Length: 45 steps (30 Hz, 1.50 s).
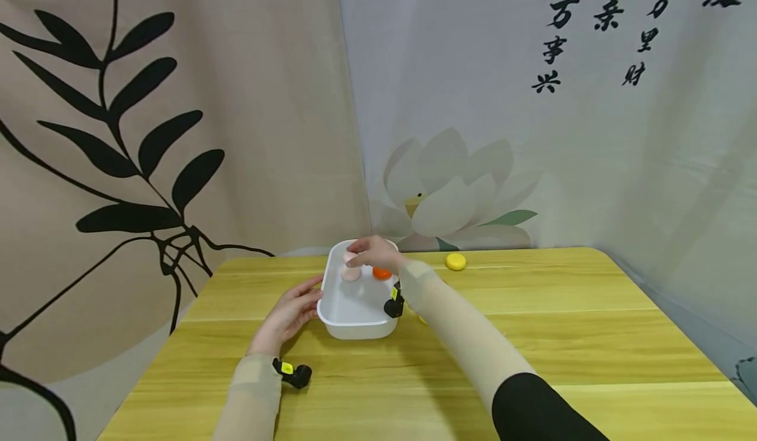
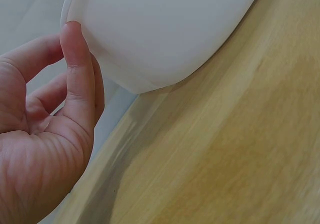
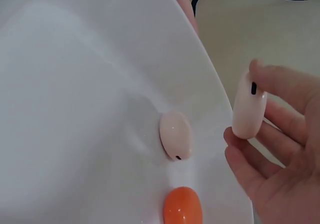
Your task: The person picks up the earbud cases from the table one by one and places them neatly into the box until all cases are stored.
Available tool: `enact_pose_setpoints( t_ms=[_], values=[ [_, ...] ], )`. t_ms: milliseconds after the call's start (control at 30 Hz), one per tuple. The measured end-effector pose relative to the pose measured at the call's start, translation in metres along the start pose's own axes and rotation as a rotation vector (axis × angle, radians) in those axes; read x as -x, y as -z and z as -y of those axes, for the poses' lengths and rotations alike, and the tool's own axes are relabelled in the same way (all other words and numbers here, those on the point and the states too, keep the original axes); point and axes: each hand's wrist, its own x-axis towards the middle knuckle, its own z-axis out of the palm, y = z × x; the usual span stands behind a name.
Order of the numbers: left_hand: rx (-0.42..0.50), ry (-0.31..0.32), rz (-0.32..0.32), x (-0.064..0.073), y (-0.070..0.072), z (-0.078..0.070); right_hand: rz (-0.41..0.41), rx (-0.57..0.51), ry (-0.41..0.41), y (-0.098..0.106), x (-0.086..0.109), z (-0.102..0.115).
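A white plastic tub [image 1: 357, 330] stands near the middle of the table. Above its far left part, my right hand [image 1: 378, 254] pinches a pale pink, smooth rounded piece [image 3: 248, 111] with a small black mark, between thumb and fingers. Lower down, inside the tub, lie a second pale pink piece [image 3: 176, 135], also with a black mark, and a glossy orange piece [image 3: 183, 207]. What these pieces are, I cannot tell. My left hand [image 1: 298, 309] rests its fingertips against the tub's left rim. In the left wrist view its fingers [image 2: 77, 68] touch the white wall.
A yellow rounded piece [image 1: 455, 261] lies on the wooden table [image 1: 562, 336] near the back edge, right of the tub. Another bit of yellow [image 1: 422, 320] peeks out beside my right forearm, mostly hidden. A printed curtain [image 1: 284, 99] hangs behind the table.
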Motion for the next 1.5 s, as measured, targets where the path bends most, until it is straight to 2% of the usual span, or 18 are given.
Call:
enact_pose_setpoints(
  t_ms=[267, 500, 633, 867, 967, 1167, 1500],
  values=[
    [0.014, -0.002, 0.003, 0.000, 0.000, -0.002, 0.007, 0.005, -0.019, -0.006, -0.007, -0.002],
    [0.020, 0.001, 0.008, 0.000, 0.001, -0.001, 0.077, 0.003, -0.059, -0.013, -0.009, -0.006],
    [0.024, -0.001, 0.003, 0.000, 0.002, 0.000, 0.078, 0.003, -0.072, -0.016, -0.010, -0.006],
    [0.002, -0.007, 0.000, 0.001, 0.002, 0.000, 0.075, -0.060, -0.097, -0.020, -0.011, -0.005],
    [0.005, 0.000, -0.011, 0.000, 0.002, 0.001, 0.070, -0.063, -0.095, -0.020, -0.011, -0.005],
    [-0.001, -0.003, 0.007, -0.002, 0.001, 0.002, 0.054, -0.015, -0.072, -0.016, -0.008, -0.003],
    [0.018, -0.008, 0.017, 0.000, 0.002, 0.001, 0.064, -0.054, -0.112, -0.006, -0.010, 0.001]
  ],
)
